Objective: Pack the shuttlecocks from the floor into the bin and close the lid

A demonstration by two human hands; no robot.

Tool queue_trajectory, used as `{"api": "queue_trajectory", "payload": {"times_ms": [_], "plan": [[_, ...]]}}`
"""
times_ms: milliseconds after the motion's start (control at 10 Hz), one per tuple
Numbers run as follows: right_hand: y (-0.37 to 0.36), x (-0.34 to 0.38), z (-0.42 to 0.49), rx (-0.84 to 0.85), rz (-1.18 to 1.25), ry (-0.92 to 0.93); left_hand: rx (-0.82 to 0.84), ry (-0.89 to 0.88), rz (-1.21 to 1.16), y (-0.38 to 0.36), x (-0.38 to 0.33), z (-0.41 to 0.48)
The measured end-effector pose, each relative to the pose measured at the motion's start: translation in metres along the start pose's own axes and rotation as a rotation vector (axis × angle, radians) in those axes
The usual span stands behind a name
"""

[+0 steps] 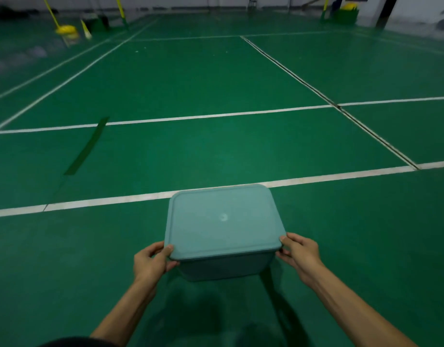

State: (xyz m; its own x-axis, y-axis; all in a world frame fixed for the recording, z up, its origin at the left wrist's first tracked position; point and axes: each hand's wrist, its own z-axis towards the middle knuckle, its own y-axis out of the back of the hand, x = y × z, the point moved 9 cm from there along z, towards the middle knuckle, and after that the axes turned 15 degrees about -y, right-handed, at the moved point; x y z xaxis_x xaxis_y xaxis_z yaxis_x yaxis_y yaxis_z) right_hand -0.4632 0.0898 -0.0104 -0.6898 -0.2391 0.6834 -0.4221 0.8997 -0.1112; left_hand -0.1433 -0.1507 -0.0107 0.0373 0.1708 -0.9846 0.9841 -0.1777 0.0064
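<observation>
The left grip (151,261) is a bare hand. It pinches the near left corner of the bin (226,267). Its thumb lies on top of the lid (223,221) and its fingers curl under the rim. The right grip (300,254) is a bare hand too. It pinches the near right corner the same way, thumb on top and fingers tucked below. Both bare arms reach in from the bottom of the view.

The bin is blue-green with round corners. The lid sits flat on it and covers the whole top, so the inside is hidden. The bin is low over the green floor (216,151), with a dark shadow under it. I cannot tell if it touches the floor.

A white line (103,201) runs across the floor just behind the bin. A dark green strip (87,146) lies slanted to the left. Far off on the left is a yellow stand (65,29). Far off on the right is a green box (346,15).
</observation>
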Motion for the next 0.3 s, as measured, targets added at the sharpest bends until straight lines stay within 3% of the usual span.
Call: {"api": "queue_trajectory", "payload": {"times_ms": [200, 300], "plan": [[-0.004, 0.004, -0.004, -0.033, -0.132, 0.007, 0.124, 0.092, 0.046, -0.002, 0.005, 0.006], [0.002, 0.004, -0.015, -0.054, -0.255, -0.072, 0.267, 0.149, 0.351, 0.009, 0.017, 0.008]]}}
